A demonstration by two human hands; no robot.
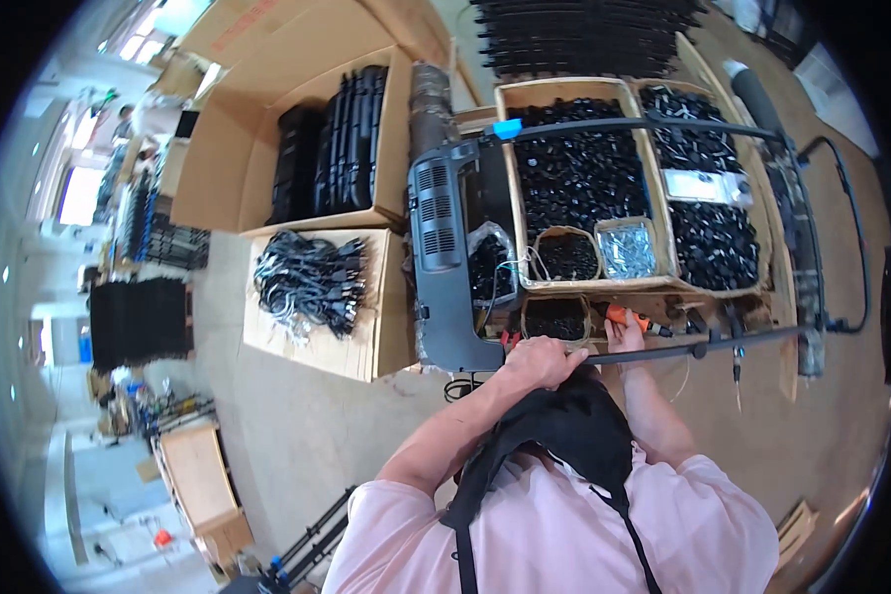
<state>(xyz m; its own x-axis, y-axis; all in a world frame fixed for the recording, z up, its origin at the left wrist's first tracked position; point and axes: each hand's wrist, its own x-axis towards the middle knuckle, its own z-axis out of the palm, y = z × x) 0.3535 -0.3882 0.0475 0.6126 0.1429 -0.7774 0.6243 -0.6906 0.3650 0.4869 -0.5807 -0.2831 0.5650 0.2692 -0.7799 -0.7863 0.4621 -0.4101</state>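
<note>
A wooden surface (pixel 785 358) stands on the brownish floor (pixel 307 436) of a cluttered workshop. Across it lies a black frame (pixel 465 342), its bars crossing over a divided tray (pixel 512 213) of small black parts (pixel 574 168) and partly blocking the view. The right hand (pixel 625 335) has its fingers closed around an orange screwdriver (pixel 645 323) beside the near bar, where the left hand (pixel 542 362) rests; how closed its fingers are, I cannot tell. Leftward, bundled cables (pixel 312 282) lie before an open carton (pixel 398 148).
</note>
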